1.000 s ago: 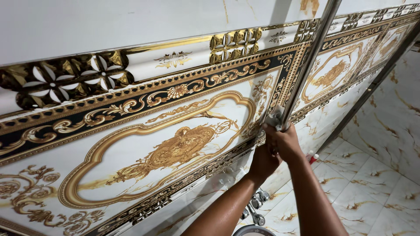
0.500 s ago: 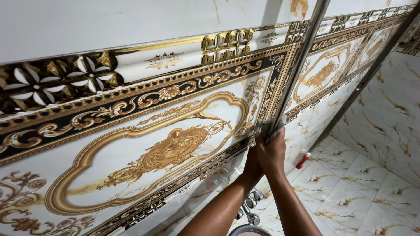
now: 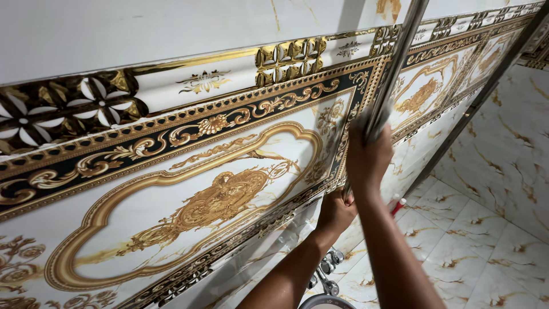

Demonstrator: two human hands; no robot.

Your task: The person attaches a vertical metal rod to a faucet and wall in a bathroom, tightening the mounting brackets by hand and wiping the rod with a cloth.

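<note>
A: Where are the hands?
B: The right hand [image 3: 366,157] is clenched around a metal pipe [image 3: 394,74] standing against the ornate gold tiled wall [image 3: 200,189]. Just below that grip, the left hand [image 3: 334,212] grasps the pipe's lower end.
A: Fixed yet?
B: Seemingly not; both hands hold it.

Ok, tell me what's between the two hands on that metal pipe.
Head view: only a short bare stretch of the pipe separates the right hand above from the left hand.

Bright, even light; glossy glare on the wall tiles [image 3: 171,189]; right hand [image 3: 366,157] motion-blurred.
</note>
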